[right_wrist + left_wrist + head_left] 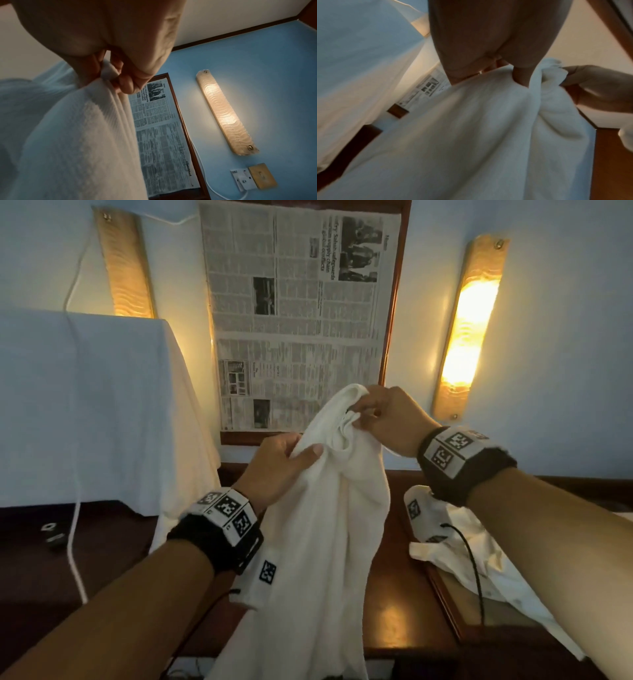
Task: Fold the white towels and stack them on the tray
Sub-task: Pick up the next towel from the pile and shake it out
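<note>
My right hand pinches a bunched top edge of the limp white terry towel, held up in the air; my left hand grips the same towel just beside and a little below it; the rest hangs under both hands. I may hold a mid-edge, not a corner, so the fold could come out skewed. Below my right wrist, a crumpled white cloth covers the wooden tray, and could tip a stack.

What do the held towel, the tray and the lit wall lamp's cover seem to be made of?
Towel: soft white terry-like cloth, ribbed near the edge, draping in folds. Tray: looks like dark polished wood, with a glossy reddish rim. Lamp cover: probably frosted glass or plastic, wavy-textured and translucent.
</note>
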A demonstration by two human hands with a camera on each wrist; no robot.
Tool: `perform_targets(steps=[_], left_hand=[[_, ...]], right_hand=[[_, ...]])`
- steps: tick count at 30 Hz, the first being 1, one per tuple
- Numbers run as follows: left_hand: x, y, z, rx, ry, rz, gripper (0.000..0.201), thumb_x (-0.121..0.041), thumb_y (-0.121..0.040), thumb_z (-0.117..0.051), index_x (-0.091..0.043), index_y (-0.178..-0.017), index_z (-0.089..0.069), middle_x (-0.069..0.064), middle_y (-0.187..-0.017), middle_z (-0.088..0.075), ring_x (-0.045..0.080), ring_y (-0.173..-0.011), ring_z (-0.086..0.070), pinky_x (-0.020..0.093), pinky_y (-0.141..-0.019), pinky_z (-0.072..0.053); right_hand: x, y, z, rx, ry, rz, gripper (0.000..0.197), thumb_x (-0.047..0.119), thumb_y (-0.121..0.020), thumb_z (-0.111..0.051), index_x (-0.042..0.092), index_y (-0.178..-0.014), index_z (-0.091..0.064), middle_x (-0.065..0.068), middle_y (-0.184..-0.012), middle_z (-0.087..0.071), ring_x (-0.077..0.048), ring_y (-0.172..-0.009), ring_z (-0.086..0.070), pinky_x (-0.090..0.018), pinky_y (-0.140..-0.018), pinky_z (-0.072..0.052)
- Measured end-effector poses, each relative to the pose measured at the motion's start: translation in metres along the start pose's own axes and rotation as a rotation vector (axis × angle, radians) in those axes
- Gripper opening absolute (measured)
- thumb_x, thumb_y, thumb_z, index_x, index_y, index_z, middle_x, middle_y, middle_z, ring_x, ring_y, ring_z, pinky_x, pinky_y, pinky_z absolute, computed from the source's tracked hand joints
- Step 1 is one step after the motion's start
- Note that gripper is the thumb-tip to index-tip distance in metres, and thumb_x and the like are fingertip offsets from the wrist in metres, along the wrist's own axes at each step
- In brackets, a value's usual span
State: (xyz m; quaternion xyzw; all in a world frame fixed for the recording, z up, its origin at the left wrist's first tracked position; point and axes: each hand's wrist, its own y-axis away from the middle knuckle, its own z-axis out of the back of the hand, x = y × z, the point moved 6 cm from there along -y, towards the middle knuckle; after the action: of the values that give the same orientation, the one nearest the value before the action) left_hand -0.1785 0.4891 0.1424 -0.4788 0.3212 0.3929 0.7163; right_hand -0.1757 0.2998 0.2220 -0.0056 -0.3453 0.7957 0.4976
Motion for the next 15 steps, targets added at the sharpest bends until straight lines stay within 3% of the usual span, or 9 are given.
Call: perform_targets(steps=[3, 5, 7, 12, 15], left_hand=[[0.028, 0.026, 0.004, 0.002, -0.029, 0.052, 0.02, -0.033, -0.093, -0.07, -0.013, -0.095, -0.074, 0.0, -0.091, -0.076, 0.015, -0.083, -0.072, 0.032, -0.074, -0.056], [0.048, 0.038, 0.008, -0.029, -0.071, 0.073, 0.02, -0.034, -0.091, -0.071, -0.015, -0.093, -0.073, -0.001, -0.09, -0.075, 0.012, -0.081, -0.071, 0.033, -0.075, -0.056], [0.069, 0.05, 0.01, -0.006, -0.107, 0.102, 0.017, -0.036, -0.092, -0.071, -0.02, -0.095, -0.073, -0.006, -0.09, -0.075, 0.006, -0.081, -0.07, 0.033, -0.078, -0.057], [0.108, 0.076, 0.024, -0.012, -0.243, 0.161, 0.037, -0.043, -0.096, -0.063, -0.011, -0.078, -0.065, 0.005, -0.076, -0.069, 0.021, -0.073, -0.067, 0.046, -0.074, -0.054], [0.12, 0.088, 0.042, -0.07, -0.252, 0.176, 0.065, -0.064, -0.089, -0.046, -0.002, -0.075, -0.06, 0.015, -0.073, -0.064, 0.027, -0.069, -0.061, 0.046, -0.07, -0.048]], right_hand=[[-0.004, -0.013, 0.013, -0.082, 0.01, -0.03, 0.023, 0.004, -0.092, -0.057, 0.013, -0.102, -0.075, -0.003, -0.103, -0.063, -0.01, -0.088, -0.057, -0.003, -0.077, -0.038], [-0.002, -0.019, 0.019, -0.138, -0.02, -0.048, 0.021, 0.009, -0.092, -0.06, 0.014, -0.105, -0.076, -0.007, -0.107, -0.064, -0.019, -0.098, -0.06, -0.018, -0.089, -0.045], [0.003, -0.023, 0.024, -0.186, 0.009, -0.059, 0.021, 0.01, -0.092, -0.059, 0.012, -0.106, -0.075, -0.011, -0.108, -0.065, -0.024, -0.1, -0.059, -0.029, -0.094, -0.046], [0.006, -0.028, 0.027, -0.24, 0.044, -0.11, 0.024, 0.007, -0.092, -0.057, 0.01, -0.109, -0.074, -0.013, -0.113, -0.065, -0.028, -0.105, -0.058, -0.022, -0.089, -0.039], [-0.005, -0.029, 0.024, -0.234, 0.089, -0.166, 0.025, 0.009, -0.093, -0.057, 0.009, -0.111, -0.073, -0.012, -0.116, -0.065, -0.028, -0.108, -0.058, -0.023, -0.09, -0.037]])
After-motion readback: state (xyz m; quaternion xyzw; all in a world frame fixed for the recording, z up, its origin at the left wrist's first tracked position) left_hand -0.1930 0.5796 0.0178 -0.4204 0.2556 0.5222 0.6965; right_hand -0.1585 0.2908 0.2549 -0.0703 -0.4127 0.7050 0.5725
